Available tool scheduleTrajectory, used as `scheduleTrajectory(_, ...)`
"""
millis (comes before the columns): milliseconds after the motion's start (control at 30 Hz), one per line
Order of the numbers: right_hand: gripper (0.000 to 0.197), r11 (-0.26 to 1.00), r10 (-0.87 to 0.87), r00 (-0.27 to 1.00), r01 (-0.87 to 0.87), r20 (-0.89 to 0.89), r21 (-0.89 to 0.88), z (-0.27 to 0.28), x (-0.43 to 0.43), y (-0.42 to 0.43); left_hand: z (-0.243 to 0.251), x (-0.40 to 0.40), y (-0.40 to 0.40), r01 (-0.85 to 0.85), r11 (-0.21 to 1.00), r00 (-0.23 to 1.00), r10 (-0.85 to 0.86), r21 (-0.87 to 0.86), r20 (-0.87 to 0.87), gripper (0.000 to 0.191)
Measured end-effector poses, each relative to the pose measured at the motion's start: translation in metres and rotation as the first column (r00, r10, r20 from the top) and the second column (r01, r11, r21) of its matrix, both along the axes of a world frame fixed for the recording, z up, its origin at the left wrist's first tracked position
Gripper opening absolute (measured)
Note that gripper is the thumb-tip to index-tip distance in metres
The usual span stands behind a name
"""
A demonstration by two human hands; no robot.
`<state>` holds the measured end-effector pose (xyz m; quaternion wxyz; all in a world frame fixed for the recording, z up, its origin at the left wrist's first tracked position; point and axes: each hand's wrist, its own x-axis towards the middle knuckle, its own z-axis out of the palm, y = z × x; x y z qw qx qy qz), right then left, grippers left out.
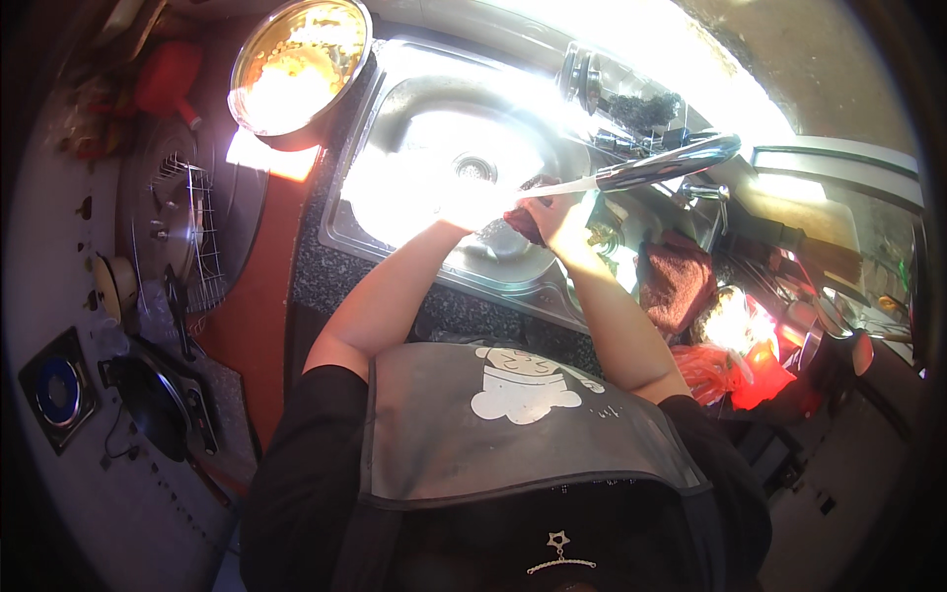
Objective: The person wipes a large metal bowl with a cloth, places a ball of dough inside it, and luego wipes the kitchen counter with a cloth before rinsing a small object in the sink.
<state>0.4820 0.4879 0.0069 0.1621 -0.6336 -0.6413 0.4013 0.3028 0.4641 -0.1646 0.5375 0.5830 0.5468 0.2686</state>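
Note:
Over the steel sink basin (414, 122), my right hand (556, 220) grips a dark red, crumpled item (524, 224), perhaps a cloth. A stream of water (555, 189) from the chrome faucet (658, 163) falls across that hand toward the basin's middle. Strong sunlight washes out my left hand (467, 211), which is beside the stream; its fingers, and whether it holds anything, are lost in the glare. The round drain strainer (474, 169) shows beyond both hands.
A large metal bowl (355, 44) with yellowish contents stands at the far left on the counter. Right of the basin lie a brown cloth (675, 285) and a red plastic bag (758, 374). A wire rack (203, 237) is at the left. Knives and utensils (828, 288) crowd the right.

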Motion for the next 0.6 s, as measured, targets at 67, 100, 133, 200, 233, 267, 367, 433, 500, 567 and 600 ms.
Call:
scheduleTrajectory(67, 0.031, 1.0, 0.001, 0.999, -0.001, -0.045, -0.004, 0.003, 0.003, 0.0, 0.035, 0.0, 0.004, 0.088, 0.996, 0.985, -0.088, -0.005, -0.15, 0.027)
scheduleTrajectory(100, 0.03, 1.0, 0.008, 0.998, -0.009, -0.059, -0.003, 0.008, 0.001, 0.0, 0.045, 0.002, 0.005, 0.124, 0.991, 0.959, -0.106, 0.053, -0.262, 0.034)
scheduleTrajectory(133, 0.029, 0.989, -0.061, 0.983, 0.036, -0.174, -0.142, 0.018, -0.002, -0.001, 0.049, 0.003, 0.005, 0.164, 0.981, 0.921, -0.114, 0.106, -0.372, 0.042)
scheduleTrajectory(200, 0.029, 0.957, -0.144, 0.951, 0.063, -0.274, -0.283, 0.018, -0.003, -0.001, 0.055, 0.001, 0.005, 0.161, 0.976, 0.896, -0.082, 0.149, -0.437, 0.041)
scheduleTrajectory(233, 0.028, 0.988, -0.051, 0.986, 0.026, -0.161, -0.153, 0.006, 0.001, -0.001, 0.057, 0.001, 0.004, 0.166, 0.967, 0.866, -0.05, 0.191, -0.498, 0.04)
scheduleTrajectory(267, 0.028, 0.999, 0.041, 0.998, -0.042, -0.038, -0.024, -0.003, 0.002, -0.001, 0.047, -0.001, 0.001, 0.155, 0.969, 0.865, -0.038, 0.194, -0.5, 0.04)
scheduleTrajectory(367, 0.028, 0.989, 0.133, 0.987, -0.138, 0.092, 0.056, -0.029, 0.004, -0.004, 0.05, 0.002, -0.002, 0.053, 0.998, 0.951, -0.037, 0.043, -0.306, 0.034)
scheduleTrajectory(433, 0.03, 0.986, 0.166, 0.97, -0.165, 0.178, -0.017, -0.043, 0.007, -0.001, 0.087, 0.018, -0.004, 0.03, 0.926, 0.755, 0.226, 0.376, -0.616, 0.033)
scheduleTrajectory(500, 0.033, 0.977, 0.212, 0.943, -0.197, 0.255, -0.085, -0.052, 0.01, 0.0, 0.124, 0.014, 0.006, 0.066, 0.98, 0.766, 0.071, 0.187, -0.64, 0.036)
scheduleTrajectory(567, 0.033, 0.962, 0.248, 0.951, -0.264, 0.187, 0.07, -0.051, 0.01, 0.003, 0.138, 0.01, 0.009, 0.091, 0.996, 0.769, -0.073, -0.004, -0.635, 0.041)
scheduleTrajectory(600, 0.033, 0.961, 0.249, 0.951, -0.265, 0.185, 0.073, -0.051, 0.009, 0.005, 0.14, 0.008, 0.009, 0.073, 0.996, 0.809, -0.024, 0.059, -0.588, 0.038)
